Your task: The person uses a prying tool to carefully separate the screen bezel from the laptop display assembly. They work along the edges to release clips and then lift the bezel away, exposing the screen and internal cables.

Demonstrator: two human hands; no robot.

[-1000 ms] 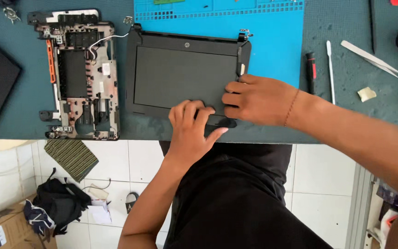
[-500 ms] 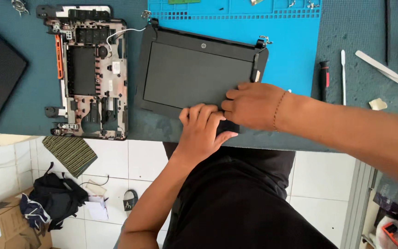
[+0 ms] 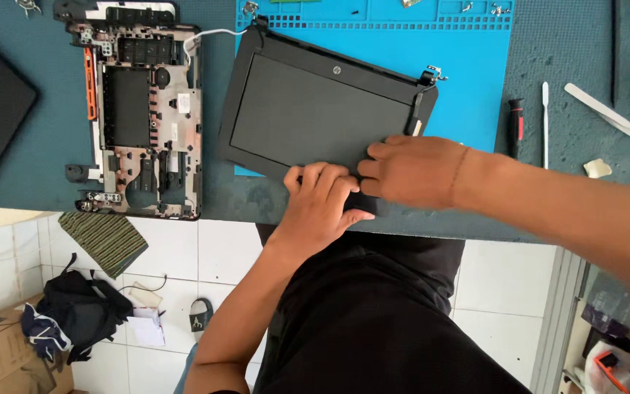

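The one screen panel (image 3: 322, 109) has tilted; left hand (image 3: 322, 201) and right hand (image 3: 413, 171) grip its near edge.

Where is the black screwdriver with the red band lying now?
In the head view, the screwdriver lies on the dark green mat, right of the blue mat, beside a thin white tool, above the right hand.

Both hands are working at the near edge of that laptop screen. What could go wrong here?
The screen panel lies askew, its near corner by the table edge, where the left hand and right hand press; it might slip off or crack. A white cable seems to link it to the bare chassis; shifting the panel could strain it. Small screws lie loose nearby and could get lost.
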